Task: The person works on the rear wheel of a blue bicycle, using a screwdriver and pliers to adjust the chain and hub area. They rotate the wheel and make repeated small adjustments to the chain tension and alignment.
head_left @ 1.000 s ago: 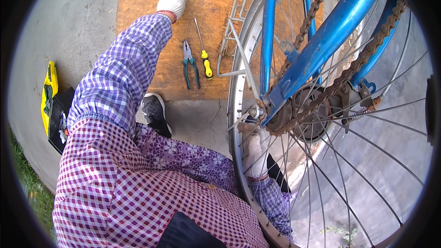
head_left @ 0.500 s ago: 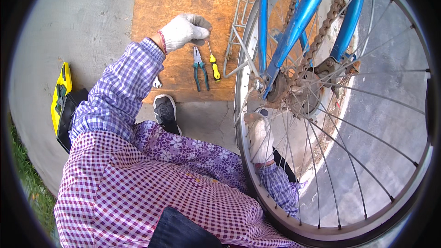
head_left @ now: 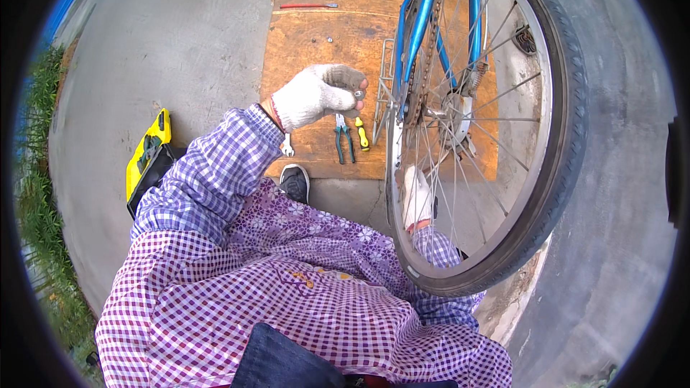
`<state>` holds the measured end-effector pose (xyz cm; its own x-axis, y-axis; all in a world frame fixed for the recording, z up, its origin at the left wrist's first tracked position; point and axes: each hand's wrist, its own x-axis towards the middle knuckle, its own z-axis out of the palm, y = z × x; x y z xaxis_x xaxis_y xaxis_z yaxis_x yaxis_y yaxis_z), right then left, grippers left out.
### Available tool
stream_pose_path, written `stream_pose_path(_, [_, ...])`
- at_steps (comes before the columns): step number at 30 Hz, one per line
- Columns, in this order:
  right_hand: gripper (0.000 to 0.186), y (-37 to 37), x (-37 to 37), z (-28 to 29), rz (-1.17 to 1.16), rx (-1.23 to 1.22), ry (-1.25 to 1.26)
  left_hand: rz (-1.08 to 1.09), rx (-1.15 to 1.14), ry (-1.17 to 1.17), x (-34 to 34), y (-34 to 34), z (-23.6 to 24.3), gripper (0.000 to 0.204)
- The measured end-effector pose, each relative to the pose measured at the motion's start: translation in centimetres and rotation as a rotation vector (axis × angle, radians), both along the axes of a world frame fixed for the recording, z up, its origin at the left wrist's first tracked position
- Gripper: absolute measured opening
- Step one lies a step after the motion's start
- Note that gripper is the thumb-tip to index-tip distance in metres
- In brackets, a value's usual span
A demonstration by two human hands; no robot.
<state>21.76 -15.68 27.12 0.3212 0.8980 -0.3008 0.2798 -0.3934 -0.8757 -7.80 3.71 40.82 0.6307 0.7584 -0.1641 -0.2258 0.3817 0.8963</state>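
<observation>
My left hand (head_left: 316, 95), in a white glove with bare fingertips, is raised over the wooden board. A small silver nut (head_left: 359, 94) is pinched between its fingertips. My right hand (head_left: 417, 197), also gloved, shows through the spokes on the lower left of the bicycle wheel (head_left: 568, 136); its fingers are largely hidden. The wheel's hub (head_left: 454, 126) sits above it, between blue frame tubes (head_left: 425, 11) and a rusty chain (head_left: 433, 25). Below my left hand lie pliers (head_left: 343, 140) with dark teal handles and a yellow screwdriver (head_left: 361, 134).
The wooden board (head_left: 309, 43) carries a red-handled tool (head_left: 309, 6), several small metal parts and a wrench end (head_left: 287, 145). A yellow and black tool case (head_left: 154, 151) stands on the concrete at left. A wire rack (head_left: 383, 93) sits beside the wheel. My shoe (head_left: 295, 183) rests at the board's near edge.
The view has shifted, showing the wheel more edge-on with its whole tyre. My left hand has turned, so the nut in its fingertips now shows. My right hand remains behind the spokes.
</observation>
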Motion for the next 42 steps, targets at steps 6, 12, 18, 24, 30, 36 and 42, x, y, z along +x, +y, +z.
stream_pose_path(6, [0.063,13.3,-6.2,-9.9,0.076,-0.192,0.147,0.232,0.022,0.353,-5.1,8.9,-11.4,0.052])
stream_pose_path(12, [0.064,18.3,-15.9,-10.3,0.257,-0.250,-0.011,0.284,0.287,0.876,-13.7,10.9,-14.2,0.059])
stream_pose_path(18, [0.064,18.6,-20.2,-9.8,0.424,-0.309,-0.198,0.351,0.313,0.906,-17.9,10.3,-13.8,0.060])
stream_pose_path(24, [0.065,18.0,-18.9,-12.0,0.402,-0.317,-0.164,0.448,0.176,0.742,-17.2,9.3,-15.3,0.058])
stream_pose_path(30, [0.063,16.9,-18.5,-12.2,0.272,-0.272,-0.015,0.471,-0.004,0.483,-16.9,8.5,-15.7,0.056])
stream_pose_path(36, [0.061,16.9,-17.9,-11.0,0.336,-0.254,-0.179,0.466,-0.166,0.291,-16.9,7.9,-15.5,0.049])
stream_pose_path(42, [0.061,17.4,-18.7,-9.8,0.364,-0.282,-0.172,0.461,-0.258,0.245,-17.3,8.2,-15.6,0.040])
